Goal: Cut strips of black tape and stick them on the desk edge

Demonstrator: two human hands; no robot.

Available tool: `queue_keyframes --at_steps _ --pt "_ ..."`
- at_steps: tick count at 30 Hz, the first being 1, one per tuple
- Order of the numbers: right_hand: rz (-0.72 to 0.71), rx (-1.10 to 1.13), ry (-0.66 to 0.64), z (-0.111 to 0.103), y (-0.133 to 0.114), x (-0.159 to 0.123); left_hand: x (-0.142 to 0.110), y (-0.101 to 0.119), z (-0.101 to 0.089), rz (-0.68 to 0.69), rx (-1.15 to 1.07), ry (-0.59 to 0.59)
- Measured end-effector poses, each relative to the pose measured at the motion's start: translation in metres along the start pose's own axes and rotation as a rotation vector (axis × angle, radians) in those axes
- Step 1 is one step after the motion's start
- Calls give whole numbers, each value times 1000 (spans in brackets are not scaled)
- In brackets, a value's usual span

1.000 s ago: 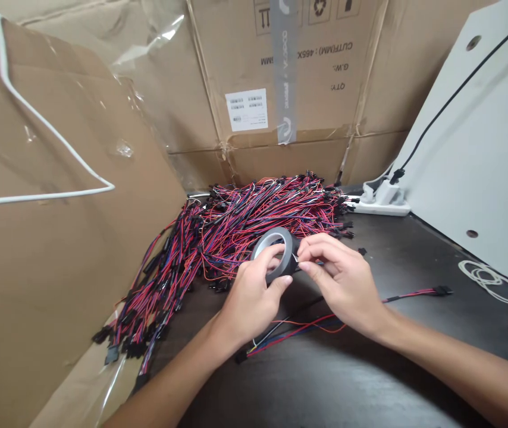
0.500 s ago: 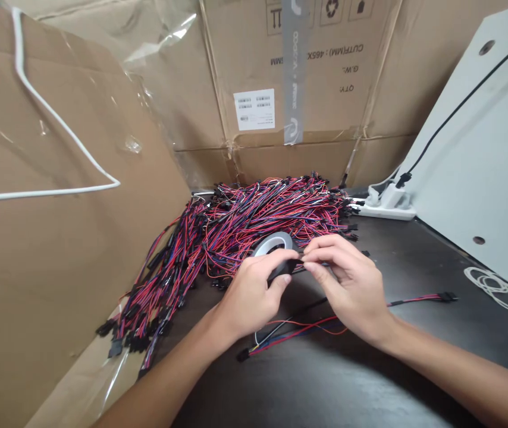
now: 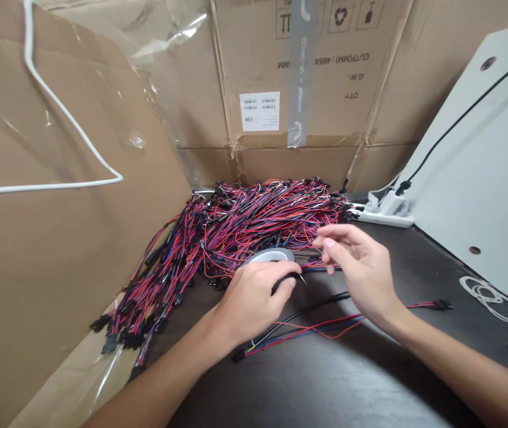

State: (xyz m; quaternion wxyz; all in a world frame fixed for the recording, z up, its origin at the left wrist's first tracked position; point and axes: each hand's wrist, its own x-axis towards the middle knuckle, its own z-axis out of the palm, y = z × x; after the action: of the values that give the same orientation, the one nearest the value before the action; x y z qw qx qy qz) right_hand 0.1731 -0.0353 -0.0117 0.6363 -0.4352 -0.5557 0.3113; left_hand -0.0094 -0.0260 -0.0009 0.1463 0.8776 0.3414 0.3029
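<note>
My left hand (image 3: 251,300) grips a roll of black tape (image 3: 274,255) with a pale core, thumb and forefinger closed on its near side. A thin end of tape sticks out past the fingertips. To the right, my right hand (image 3: 363,270) hovers with its fingers loosely curled and apart, and nothing shows in it. Below both hands, a single wire harness (image 3: 311,329) with red, blue, orange and black wires lies across the dark table, partly hidden by the right wrist. It has black connectors at its ends.
Behind the hands a large pile of wire harnesses (image 3: 254,220) covers the back of the table (image 3: 325,386). Cardboard (image 3: 218,89) walls stand behind and left. On the right are a white power strip (image 3: 388,215), a white panel (image 3: 481,148) and pale rubber bands (image 3: 492,300).
My right hand has let go of the tape end and moved right, its fingers opening. My left hand stays on the tape roll, which has tilted flatter.
</note>
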Motion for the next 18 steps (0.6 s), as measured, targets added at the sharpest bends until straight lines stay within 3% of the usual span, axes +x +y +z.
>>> queue_keyframes --at_steps 7,11,18 --pt "-337 -640 -487 -5 -10 -1 -2 -1 4 13 97 -30" --pt "-284 -877 -586 -3 -11 -3 -3 -2 6 27 191 -38" --pt "-258 -942 -622 -1 -7 -4 -4 -1 9 37 247 -98"
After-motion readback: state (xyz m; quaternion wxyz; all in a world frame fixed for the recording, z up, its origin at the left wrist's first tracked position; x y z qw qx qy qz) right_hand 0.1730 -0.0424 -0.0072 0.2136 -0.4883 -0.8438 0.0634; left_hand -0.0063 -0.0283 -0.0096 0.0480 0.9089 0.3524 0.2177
